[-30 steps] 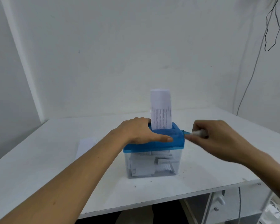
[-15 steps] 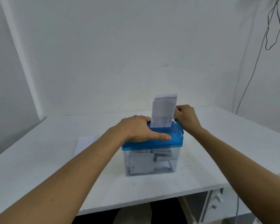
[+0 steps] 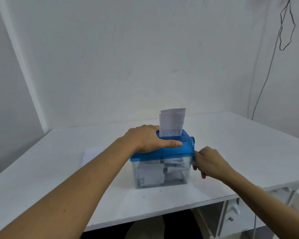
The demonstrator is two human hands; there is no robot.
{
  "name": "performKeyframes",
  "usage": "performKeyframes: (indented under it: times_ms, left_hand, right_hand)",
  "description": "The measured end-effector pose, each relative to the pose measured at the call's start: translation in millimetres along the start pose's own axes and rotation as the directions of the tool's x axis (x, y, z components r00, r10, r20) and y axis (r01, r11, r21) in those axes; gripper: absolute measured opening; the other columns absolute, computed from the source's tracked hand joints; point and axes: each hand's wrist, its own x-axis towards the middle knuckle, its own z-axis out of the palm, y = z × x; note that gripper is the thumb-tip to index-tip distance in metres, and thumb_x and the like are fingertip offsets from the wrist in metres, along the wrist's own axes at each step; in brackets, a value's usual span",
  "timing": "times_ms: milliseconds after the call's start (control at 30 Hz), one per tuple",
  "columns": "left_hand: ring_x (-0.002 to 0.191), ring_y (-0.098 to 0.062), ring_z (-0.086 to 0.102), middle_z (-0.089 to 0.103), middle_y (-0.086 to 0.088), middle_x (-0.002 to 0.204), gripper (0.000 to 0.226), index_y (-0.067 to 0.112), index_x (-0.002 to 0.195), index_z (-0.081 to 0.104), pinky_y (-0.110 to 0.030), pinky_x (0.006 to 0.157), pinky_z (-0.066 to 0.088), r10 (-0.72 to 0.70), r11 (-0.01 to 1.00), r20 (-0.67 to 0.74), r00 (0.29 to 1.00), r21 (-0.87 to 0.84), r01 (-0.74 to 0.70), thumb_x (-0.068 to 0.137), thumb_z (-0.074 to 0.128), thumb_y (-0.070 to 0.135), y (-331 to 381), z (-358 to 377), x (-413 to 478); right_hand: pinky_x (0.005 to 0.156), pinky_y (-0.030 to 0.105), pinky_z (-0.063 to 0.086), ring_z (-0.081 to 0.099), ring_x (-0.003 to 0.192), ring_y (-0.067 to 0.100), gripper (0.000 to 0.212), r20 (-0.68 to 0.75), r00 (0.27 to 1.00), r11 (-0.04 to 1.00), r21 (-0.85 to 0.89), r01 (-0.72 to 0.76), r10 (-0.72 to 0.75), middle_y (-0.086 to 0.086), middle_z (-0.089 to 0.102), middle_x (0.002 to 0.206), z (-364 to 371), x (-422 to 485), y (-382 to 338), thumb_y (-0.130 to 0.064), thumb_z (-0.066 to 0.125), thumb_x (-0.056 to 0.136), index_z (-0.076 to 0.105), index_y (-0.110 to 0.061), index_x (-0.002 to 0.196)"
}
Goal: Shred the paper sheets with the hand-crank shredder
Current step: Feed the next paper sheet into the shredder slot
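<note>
The hand-crank shredder (image 3: 183,149) has a blue lid on a clear bin (image 3: 155,176) filled with paper strips. It stands mid-table. A folded printed paper sheet (image 3: 172,123) sticks upright out of the lid's slot. My left hand (image 3: 145,138) lies flat on the lid's left part and presses it down, thumb stretched along the front. My right hand (image 3: 209,161) is at the shredder's right side, low beside the bin, fingers curled round the crank handle (image 3: 193,163), which is mostly hidden.
Another paper sheet (image 3: 92,154) lies flat on the white table (image 3: 59,187) left of the shredder, partly behind my left forearm. Walls close in behind and to the right, with a black cable (image 3: 266,75) hanging. A white drawer unit (image 3: 231,214) stands under the table's right end.
My right hand swung with the crank: right of the lid, then up behind it, now down beside the bin. The sheet stands lower in the slot. My left hand stayed put.
</note>
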Motion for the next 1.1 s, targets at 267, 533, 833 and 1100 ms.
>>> performKeyframes:
  times_ms: [267, 533, 833, 1100]
  left_hand:
    - [0.125, -0.019, 0.053, 0.050, 0.011, 0.147, 0.095, 0.051, 0.143, 0.041, -0.037, 0.093, 0.046, -0.013, 1.000, 0.002, 1.000, -0.028, 0.013, 0.060, 0.051, 0.096, 2.5, -1.8, -1.7]
    - [0.122, -0.019, 0.054, 0.053, 0.014, 0.144, 0.095, 0.050, 0.141, 0.042, -0.040, 0.101, 0.047, 0.003, 0.998, 0.008, 1.000, -0.058, -0.002, 0.058, 0.058, 0.093, 2.6, -1.6, -0.4]
    - [0.108, -0.015, 0.055, 0.058, 0.015, 0.137, 0.098, 0.052, 0.138, 0.045, -0.034, 0.083, 0.044, -0.001, 0.999, 0.001, 1.000, -0.036, 0.001, 0.053, 0.049, 0.101, 1.5, 2.5, 3.7]
    - [0.105, -0.015, 0.052, 0.058, 0.014, 0.131, 0.086, 0.048, 0.137, 0.047, -0.035, 0.083, 0.044, 0.009, 1.000, -0.016, 1.000, -0.013, -0.009, 0.065, 0.050, 0.094, 4.8, 1.9, 0.2]
  right_hand:
    - [0.053, 0.027, 0.042, 0.044, 0.049, 0.013, 0.035, 0.129, 0.974, 0.975, 0.145, 0.166, -0.185, 0.003, 0.053, 0.059, -53.0, -29.9, -13.7, -0.027, 0.051, 0.100, 0.056, -0.011, 0.069]
    - [0.055, 0.025, 0.035, 0.037, 0.043, 0.012, 0.057, 0.064, 0.978, 0.969, 0.166, 0.184, -0.197, -0.001, 0.041, 0.046, -91.1, 17.6, -51.5, -0.053, 0.075, 0.079, 0.043, -0.016, 0.049]
    - [0.053, 0.028, 0.040, 0.049, 0.047, 0.012, 0.054, -0.385, 0.893, 0.970, -0.025, 0.241, -0.232, -0.005, 0.055, 0.053, -36.1, 80.5, -49.3, -0.046, 0.050, 0.100, 0.054, -0.013, 0.058]
    - [0.040, 0.014, 0.042, 0.054, 0.044, 0.009, 0.030, -0.148, 0.987, 0.998, 0.013, 0.062, -0.059, 0.001, 0.058, 0.058, 11.6, 45.6, 2.6, -0.010, 0.065, 0.094, 0.053, -0.011, 0.066]
